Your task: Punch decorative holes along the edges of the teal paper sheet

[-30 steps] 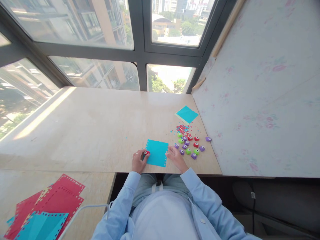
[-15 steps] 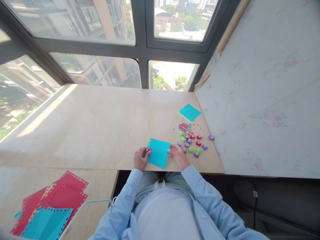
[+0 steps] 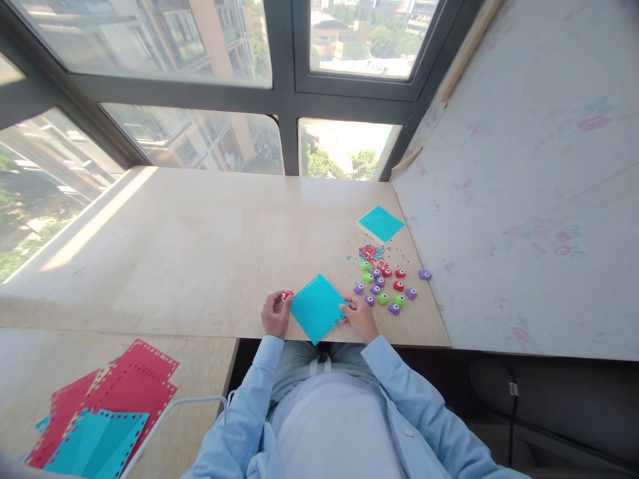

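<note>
The turquoise paper square (image 3: 318, 307) lies turned diamond-wise at the near edge of the counter (image 3: 200, 253), one corner poking past that edge toward the person's lap; it could slide off if the right hand (image 3: 360, 315) lets go, or crease if pressed sideways. The small red punch (image 3: 286, 295) sits just off the paper's left corner, so a squeeze there would likely miss the border. The left hand (image 3: 274, 311) has its fingers curled closed around the punch. The right hand's fingers are nearly flat, tips resting on the paper's right corner, gripping nothing
</note>
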`<action>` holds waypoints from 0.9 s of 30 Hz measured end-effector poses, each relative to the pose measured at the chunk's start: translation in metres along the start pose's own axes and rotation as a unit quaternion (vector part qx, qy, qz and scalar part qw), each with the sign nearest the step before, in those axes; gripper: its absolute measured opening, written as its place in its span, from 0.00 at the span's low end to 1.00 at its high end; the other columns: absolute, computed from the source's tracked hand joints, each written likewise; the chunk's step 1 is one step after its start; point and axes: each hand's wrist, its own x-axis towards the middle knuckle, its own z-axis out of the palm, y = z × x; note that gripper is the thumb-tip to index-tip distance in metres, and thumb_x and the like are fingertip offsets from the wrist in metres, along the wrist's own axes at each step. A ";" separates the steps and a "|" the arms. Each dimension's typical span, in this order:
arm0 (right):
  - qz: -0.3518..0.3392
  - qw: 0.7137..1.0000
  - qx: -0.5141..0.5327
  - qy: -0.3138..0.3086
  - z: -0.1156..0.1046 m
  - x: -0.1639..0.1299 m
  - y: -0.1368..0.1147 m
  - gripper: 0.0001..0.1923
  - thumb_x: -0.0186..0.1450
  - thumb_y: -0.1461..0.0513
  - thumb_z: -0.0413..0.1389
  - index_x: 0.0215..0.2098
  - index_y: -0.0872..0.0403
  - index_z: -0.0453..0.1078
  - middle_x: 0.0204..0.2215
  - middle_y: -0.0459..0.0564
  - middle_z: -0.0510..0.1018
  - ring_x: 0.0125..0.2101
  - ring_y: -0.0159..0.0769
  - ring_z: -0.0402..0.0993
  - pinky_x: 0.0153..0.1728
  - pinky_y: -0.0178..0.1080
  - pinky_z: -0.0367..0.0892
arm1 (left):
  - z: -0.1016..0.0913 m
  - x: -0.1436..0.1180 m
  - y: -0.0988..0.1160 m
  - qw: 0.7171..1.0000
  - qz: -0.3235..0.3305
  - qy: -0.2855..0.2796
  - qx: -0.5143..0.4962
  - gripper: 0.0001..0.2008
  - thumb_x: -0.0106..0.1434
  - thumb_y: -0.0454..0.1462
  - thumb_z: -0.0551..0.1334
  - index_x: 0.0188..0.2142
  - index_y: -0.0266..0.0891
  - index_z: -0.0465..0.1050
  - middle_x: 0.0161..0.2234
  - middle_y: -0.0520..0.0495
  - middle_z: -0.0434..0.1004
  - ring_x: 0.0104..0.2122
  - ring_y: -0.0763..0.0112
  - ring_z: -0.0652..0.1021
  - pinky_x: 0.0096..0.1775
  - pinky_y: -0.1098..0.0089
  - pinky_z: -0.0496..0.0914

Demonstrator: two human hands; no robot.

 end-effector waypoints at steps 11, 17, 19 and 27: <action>0.070 0.996 0.042 0.025 -0.004 -0.018 -0.004 0.24 0.54 0.55 0.61 0.46 0.55 0.65 0.28 0.49 0.77 0.23 0.36 0.74 0.17 0.37 0.73 | 0.000 0.002 0.012 0.998 0.052 0.010 0.041 0.15 0.59 0.48 0.63 0.37 0.39 0.73 0.34 0.45 0.77 0.34 0.67 0.76 0.37 0.65 0.73; 0.104 0.991 -0.042 -0.078 0.002 -0.004 -0.020 0.19 0.56 0.50 0.59 0.39 0.56 0.71 0.15 0.42 0.70 0.13 0.32 0.66 0.09 0.33 0.60 | 0.000 0.001 0.012 0.999 0.038 0.008 0.035 0.15 0.58 0.48 0.63 0.37 0.40 0.73 0.34 0.46 0.78 0.33 0.66 0.77 0.37 0.65 0.74; 0.091 0.989 -0.075 -0.093 0.005 0.002 -0.022 0.17 0.56 0.50 0.58 0.34 0.56 0.71 0.13 0.42 0.69 0.12 0.32 0.65 0.09 0.32 0.58 | 0.000 0.000 0.012 0.999 0.041 0.002 0.035 0.15 0.58 0.48 0.64 0.37 0.41 0.73 0.34 0.46 0.78 0.33 0.66 0.77 0.36 0.65 0.73; -0.114 0.967 -0.223 -0.039 -0.008 0.008 -0.015 0.16 0.59 0.51 0.52 0.27 0.54 0.74 0.24 0.50 0.79 0.26 0.42 0.74 0.28 0.40 0.67 | -0.002 0.002 0.011 0.995 0.091 0.018 0.044 0.11 0.60 0.46 0.62 0.37 0.42 0.75 0.37 0.44 0.79 0.39 0.63 0.78 0.42 0.61 0.74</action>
